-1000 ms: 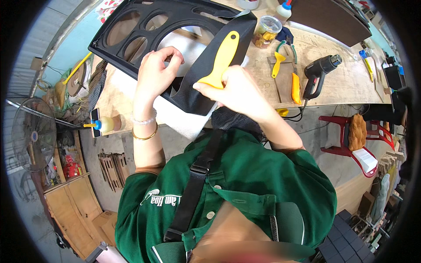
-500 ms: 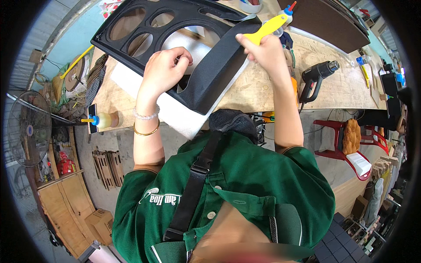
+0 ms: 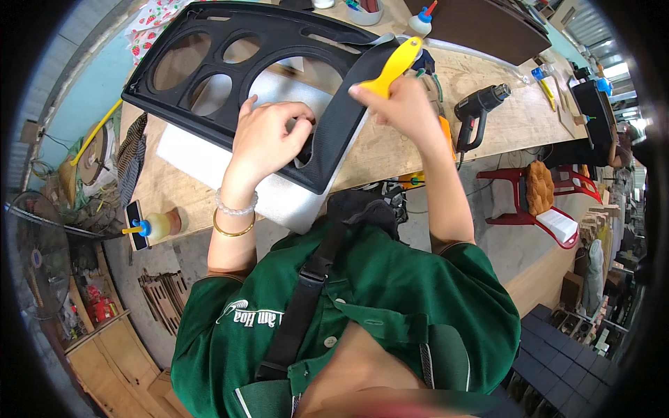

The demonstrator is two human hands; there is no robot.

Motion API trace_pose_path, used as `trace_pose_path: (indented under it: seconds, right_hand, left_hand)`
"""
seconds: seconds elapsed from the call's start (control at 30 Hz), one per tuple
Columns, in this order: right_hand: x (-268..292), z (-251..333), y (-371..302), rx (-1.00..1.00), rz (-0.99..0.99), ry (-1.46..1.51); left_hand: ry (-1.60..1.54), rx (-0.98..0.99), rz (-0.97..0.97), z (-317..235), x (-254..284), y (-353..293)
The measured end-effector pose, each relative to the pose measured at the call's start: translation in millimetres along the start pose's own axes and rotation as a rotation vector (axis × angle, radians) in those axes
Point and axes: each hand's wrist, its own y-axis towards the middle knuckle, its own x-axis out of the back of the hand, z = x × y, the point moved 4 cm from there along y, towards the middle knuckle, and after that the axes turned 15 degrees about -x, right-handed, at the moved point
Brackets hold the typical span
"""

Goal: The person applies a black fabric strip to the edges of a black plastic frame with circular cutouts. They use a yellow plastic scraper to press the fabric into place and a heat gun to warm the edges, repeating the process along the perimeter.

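Observation:
A black panel (image 3: 240, 73) with several round openings lies slanted on the workbench, over a white foam sheet (image 3: 198, 150). Black textured covering (image 3: 354, 75) runs along its right end, loose at the far corner. My left hand (image 3: 272, 136) rests at the near rim of the largest opening, its fingers curled over the edge; the fingertips are partly hidden. In my right hand (image 3: 404, 111) is a yellow plastic scraper (image 3: 394, 66), gripped low with its handle end pointing up and away. My thumb presses towards the covering; the scraper's working edge is hidden.
A black heat gun (image 3: 481, 115) stands on the bench to the right. Near the left corner are a squeeze bottle (image 3: 164, 225) and a phone (image 3: 136, 221). Another squeeze bottle (image 3: 420, 24) and a white bowl (image 3: 364, 12) sit at the back. A red chair (image 3: 512, 202) stands beyond the bench's front edge.
My right hand has brought the scraper inward over the panel's right end. The covering there lies flatter and shows less of its standing side. My left hand stays on the rim. The whole view has shifted.

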Motion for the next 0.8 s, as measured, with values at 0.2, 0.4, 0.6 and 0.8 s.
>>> trace_pose_path:
  seconds: [0.2, 0.4, 0.6, 0.8]
  right_hand:
    - [36, -2, 43, -0.057, -0.230, 0.004]
    - [9, 7, -6, -0.091, 0.017, 0.070]
    - [-29, 12, -70, -0.170, 0.182, 0.000]
    - [12, 4, -40, -0.009, -0.209, 0.401]
  left_hand:
    - [-0.089, -0.057, -0.028, 2, 2, -5]
    - [-0.156, -0.133, 0.032, 2, 4, -2]
    - [-0.184, -0.102, 0.137, -1, 3, -2]
    - [-0.297, -0.269, 0.172, 0, 11, -3]
